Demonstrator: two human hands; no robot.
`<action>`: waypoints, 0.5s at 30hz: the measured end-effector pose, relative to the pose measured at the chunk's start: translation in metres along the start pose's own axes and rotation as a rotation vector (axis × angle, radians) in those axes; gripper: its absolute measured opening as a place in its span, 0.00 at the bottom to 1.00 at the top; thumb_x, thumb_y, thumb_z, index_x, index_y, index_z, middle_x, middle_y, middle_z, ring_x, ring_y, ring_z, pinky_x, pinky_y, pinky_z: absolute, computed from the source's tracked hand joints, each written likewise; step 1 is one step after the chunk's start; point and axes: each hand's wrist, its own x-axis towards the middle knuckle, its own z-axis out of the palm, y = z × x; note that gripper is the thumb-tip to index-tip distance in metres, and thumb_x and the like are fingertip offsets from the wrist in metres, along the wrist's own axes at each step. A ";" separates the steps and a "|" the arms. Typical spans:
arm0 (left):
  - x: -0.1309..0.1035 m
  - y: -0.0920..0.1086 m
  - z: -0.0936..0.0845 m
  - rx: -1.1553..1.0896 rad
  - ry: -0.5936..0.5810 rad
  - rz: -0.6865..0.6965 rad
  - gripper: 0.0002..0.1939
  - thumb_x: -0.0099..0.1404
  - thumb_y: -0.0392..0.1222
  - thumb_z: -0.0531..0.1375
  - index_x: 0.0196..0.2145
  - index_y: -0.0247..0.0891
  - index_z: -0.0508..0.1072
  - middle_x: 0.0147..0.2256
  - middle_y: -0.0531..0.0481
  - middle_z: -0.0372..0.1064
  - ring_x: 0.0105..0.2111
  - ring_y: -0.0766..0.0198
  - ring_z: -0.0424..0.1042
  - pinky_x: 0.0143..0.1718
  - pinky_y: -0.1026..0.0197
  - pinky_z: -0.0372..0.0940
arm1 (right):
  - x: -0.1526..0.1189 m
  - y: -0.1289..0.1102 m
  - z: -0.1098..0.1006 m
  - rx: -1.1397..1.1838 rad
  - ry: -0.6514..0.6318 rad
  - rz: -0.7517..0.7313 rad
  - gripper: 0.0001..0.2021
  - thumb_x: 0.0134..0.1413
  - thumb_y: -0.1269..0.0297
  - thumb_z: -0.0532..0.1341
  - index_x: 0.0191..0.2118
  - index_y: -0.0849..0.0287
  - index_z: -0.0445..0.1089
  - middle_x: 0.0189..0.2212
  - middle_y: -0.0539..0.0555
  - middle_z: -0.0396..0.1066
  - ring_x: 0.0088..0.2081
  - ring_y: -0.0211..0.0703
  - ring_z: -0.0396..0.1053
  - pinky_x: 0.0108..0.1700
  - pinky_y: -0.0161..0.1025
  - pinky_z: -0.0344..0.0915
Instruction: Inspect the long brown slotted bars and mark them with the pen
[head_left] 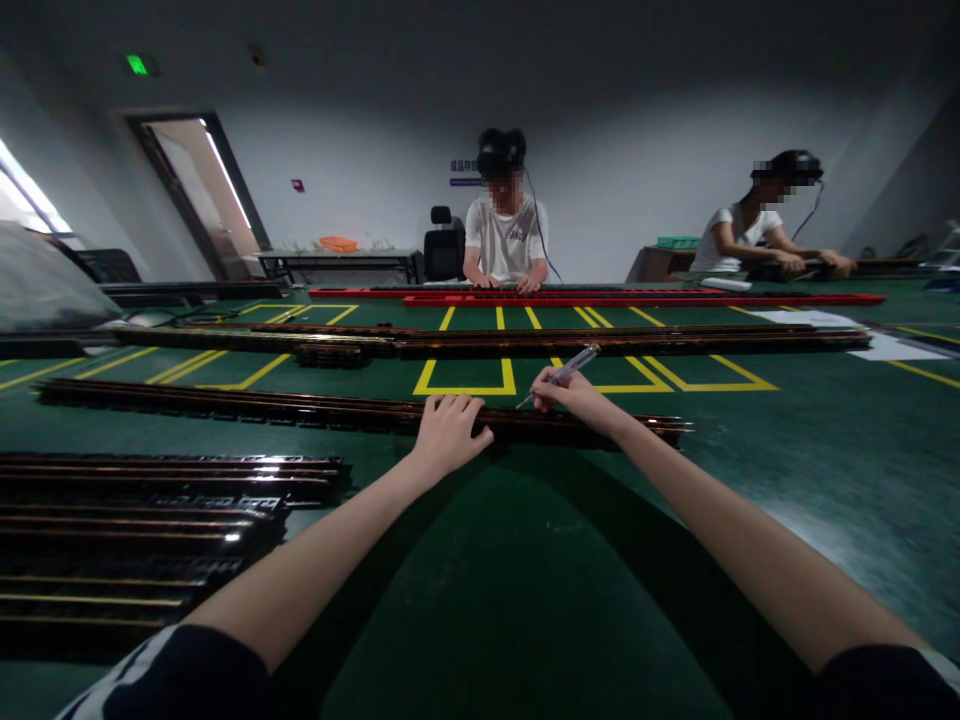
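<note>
A long black rail (247, 400) with copper-coloured strips along it lies crosswise on the green table in front of me. My left hand (448, 432) rests over its middle, fingers bent over the far edge and thumb apart to the right. In my closed right hand (568, 392) is a thin screwdriver (564, 372) with a clear handle. The handle tilts up to the right, and the thin shaft points down to the left at the rail, just right of my left hand. Whether the tip touches the rail I cannot tell.
Several similar black rails (150, 530) lie stacked at the near left, and more (622, 341) lie farther back. Red rails (675, 297) lie before a person (507, 235) across the table. Another person (742, 240) works at the far right. White papers (900, 347) lie at right.
</note>
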 end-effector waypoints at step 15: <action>0.000 -0.001 0.004 0.013 0.023 0.001 0.17 0.64 0.47 0.53 0.46 0.38 0.71 0.45 0.42 0.73 0.47 0.50 0.69 0.50 0.47 0.57 | -0.001 -0.001 0.001 0.001 0.001 0.002 0.08 0.51 0.63 0.63 0.26 0.58 0.65 0.20 0.47 0.68 0.24 0.35 0.65 0.33 0.37 0.66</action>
